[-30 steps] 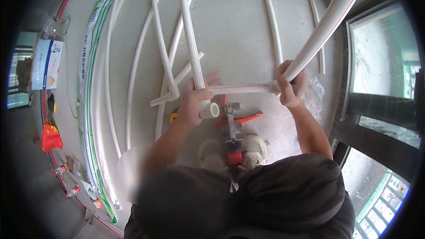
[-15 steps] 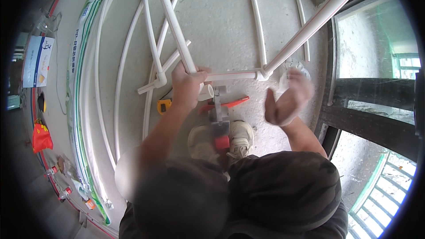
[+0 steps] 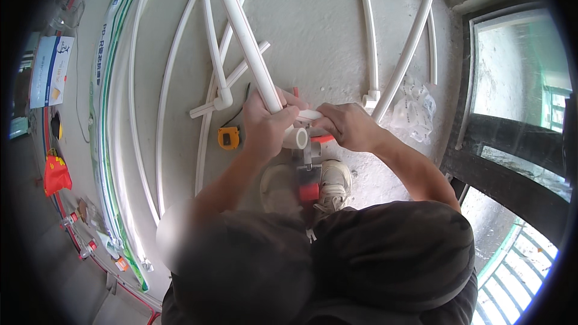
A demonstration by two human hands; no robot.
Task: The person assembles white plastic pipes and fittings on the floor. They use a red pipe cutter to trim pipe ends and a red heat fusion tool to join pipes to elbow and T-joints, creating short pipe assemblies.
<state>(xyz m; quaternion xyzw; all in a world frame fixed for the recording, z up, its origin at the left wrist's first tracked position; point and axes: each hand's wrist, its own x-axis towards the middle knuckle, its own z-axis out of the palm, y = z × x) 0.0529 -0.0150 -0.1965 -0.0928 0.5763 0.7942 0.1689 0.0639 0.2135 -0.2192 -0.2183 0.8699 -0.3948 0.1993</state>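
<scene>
My left hand [image 3: 272, 123] is closed around the lower end of a long white pipe [image 3: 244, 39] with a thin stripe, at a white fitting [image 3: 297, 138] whose round open end faces me. My right hand [image 3: 352, 125] grips a short white pipe [image 3: 309, 115] just right of that fitting, its fingers close to my left ones. Another long white pipe [image 3: 409, 42] runs down behind my right hand, which hides its lower end. Below the hands, between my shoes, stands a grey tool [image 3: 308, 171] with a red part [image 3: 309, 192], partly covered.
A yellow tape measure [image 3: 228, 138] lies left of my hands. White pipes, one with an elbow fitting [image 3: 223, 99], cover the floor at left. At right are a pipe [image 3: 368, 30], a clear plastic bag [image 3: 415, 111] and a dark window frame [image 3: 512, 174]. A box [image 3: 51, 72] sits far left.
My right hand has come left from the air and closed on the short pipe. The right-hand long pipe has swung more upright. My left hand has kept its hold, shifting slightly right.
</scene>
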